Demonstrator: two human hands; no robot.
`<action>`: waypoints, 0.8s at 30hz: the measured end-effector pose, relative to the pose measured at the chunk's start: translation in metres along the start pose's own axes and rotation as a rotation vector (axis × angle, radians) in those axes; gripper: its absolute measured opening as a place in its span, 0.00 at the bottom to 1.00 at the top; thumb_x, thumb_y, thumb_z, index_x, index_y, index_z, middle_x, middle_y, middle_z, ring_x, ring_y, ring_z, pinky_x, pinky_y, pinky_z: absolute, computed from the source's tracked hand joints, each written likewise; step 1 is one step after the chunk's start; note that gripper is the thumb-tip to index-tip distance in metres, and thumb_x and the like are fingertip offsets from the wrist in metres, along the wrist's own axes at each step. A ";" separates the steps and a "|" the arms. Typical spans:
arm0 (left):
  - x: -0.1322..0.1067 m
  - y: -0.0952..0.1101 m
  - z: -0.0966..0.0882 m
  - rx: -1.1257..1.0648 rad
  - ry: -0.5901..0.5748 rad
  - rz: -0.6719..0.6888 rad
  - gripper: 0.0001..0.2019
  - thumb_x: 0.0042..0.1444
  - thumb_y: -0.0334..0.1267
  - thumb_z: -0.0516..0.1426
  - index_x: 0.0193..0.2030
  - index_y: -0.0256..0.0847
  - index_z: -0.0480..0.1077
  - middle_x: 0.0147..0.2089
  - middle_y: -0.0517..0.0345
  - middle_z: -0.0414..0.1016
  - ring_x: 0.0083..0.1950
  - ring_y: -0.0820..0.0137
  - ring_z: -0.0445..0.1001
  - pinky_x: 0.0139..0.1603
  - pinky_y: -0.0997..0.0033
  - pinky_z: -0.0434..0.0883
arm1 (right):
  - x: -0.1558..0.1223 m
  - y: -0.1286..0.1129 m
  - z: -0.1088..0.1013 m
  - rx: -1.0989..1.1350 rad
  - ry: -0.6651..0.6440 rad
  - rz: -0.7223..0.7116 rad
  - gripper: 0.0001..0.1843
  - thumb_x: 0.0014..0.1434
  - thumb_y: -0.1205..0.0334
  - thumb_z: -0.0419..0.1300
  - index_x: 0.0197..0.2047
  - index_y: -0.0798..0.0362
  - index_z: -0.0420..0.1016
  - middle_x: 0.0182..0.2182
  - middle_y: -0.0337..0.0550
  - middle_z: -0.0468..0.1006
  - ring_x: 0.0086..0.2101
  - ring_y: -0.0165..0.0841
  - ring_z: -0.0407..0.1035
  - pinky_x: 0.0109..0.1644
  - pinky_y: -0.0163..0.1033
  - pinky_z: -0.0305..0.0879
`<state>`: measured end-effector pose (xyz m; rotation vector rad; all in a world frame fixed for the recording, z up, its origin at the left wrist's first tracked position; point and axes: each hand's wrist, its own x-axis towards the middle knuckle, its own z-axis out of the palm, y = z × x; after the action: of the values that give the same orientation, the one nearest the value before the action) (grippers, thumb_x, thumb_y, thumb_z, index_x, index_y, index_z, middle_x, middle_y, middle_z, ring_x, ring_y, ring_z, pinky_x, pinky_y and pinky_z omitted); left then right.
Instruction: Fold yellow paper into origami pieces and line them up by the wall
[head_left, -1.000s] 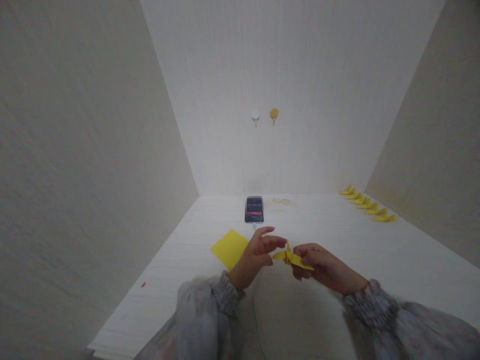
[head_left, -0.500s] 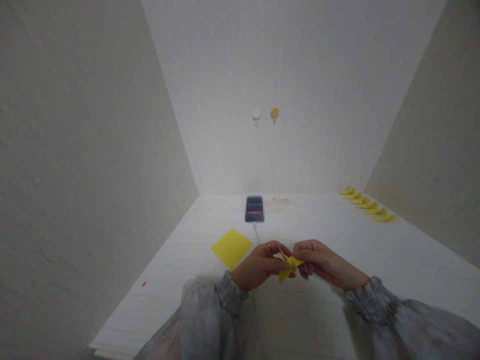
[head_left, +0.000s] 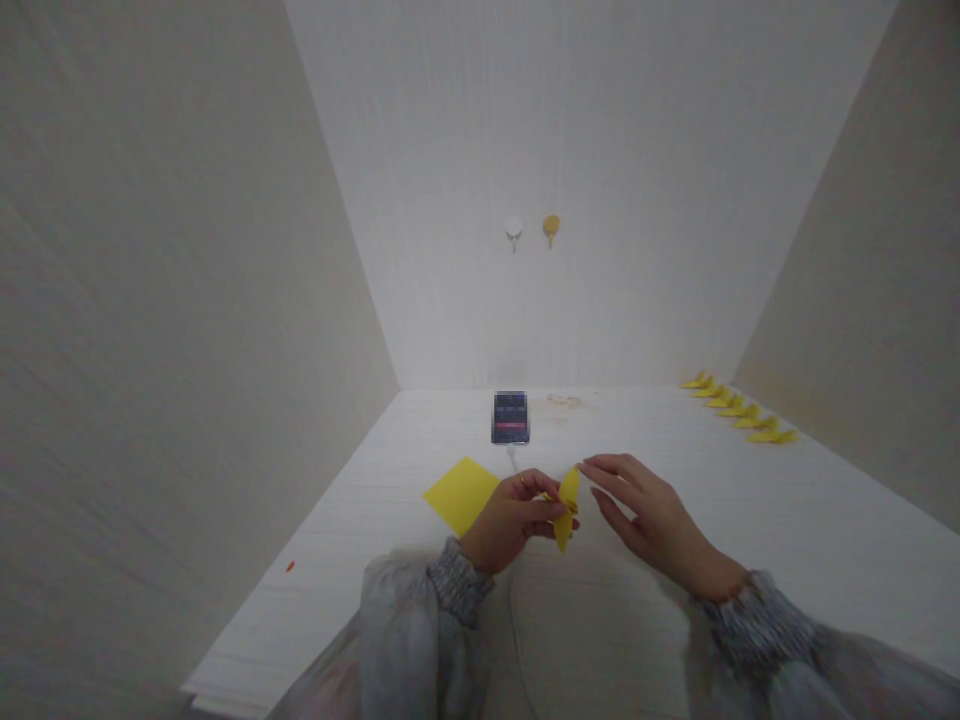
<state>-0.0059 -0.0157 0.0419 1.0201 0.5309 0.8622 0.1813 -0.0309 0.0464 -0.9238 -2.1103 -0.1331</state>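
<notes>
Between the thumb and fingers of my left hand (head_left: 517, 515) is a yellow folded paper crane (head_left: 568, 505), held above the white table. Its two wings point up and down, and my fingers cover part of its body. My right hand (head_left: 645, 510) is just right of the crane, fingers stretched and apart, with fingertips near the upper wing; whether they touch it I cannot tell. A flat square of yellow paper (head_left: 459, 492) lies behind my left hand, which covers its right corner.
A phone-like device (head_left: 511, 417) with a blurred screen lies by the back wall, a white cable (head_left: 516, 620) running from it towards me. Several yellow paper cranes (head_left: 739, 408) stand in a row at the right. A small red piece (head_left: 290, 566) lies at left. Two hooks (head_left: 551, 226) are on the wall.
My right hand has let go of the crane and opened, moving slightly right. In my left hand the crane has turned, so its wings now stand nearly upright in view.
</notes>
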 end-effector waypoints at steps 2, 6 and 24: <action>0.000 -0.001 0.000 0.001 -0.001 -0.014 0.12 0.38 0.34 0.61 0.29 0.36 0.62 0.30 0.56 0.71 0.29 0.69 0.73 0.29 0.71 0.67 | 0.000 0.002 0.002 -0.044 -0.010 -0.040 0.17 0.55 0.67 0.49 0.49 0.48 0.63 0.42 0.49 0.69 0.41 0.35 0.64 0.41 0.43 0.65; 0.001 -0.004 0.000 0.000 -0.016 -0.045 0.11 0.38 0.32 0.61 0.28 0.35 0.63 0.29 0.57 0.71 0.29 0.69 0.73 0.30 0.71 0.67 | -0.001 0.005 0.005 -0.083 -0.029 -0.063 0.16 0.55 0.68 0.51 0.47 0.48 0.65 0.42 0.49 0.69 0.39 0.34 0.65 0.39 0.42 0.65; 0.000 -0.003 0.005 0.023 -0.019 -0.057 0.11 0.39 0.33 0.60 0.33 0.34 0.68 0.31 0.54 0.72 0.30 0.69 0.73 0.33 0.69 0.67 | 0.001 0.005 0.008 -0.117 -0.078 -0.147 0.13 0.55 0.67 0.50 0.45 0.53 0.67 0.36 0.47 0.73 0.37 0.35 0.64 0.40 0.43 0.62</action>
<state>-0.0008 -0.0193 0.0412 1.0283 0.5529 0.7967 0.1789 -0.0242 0.0405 -0.8534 -2.2621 -0.3036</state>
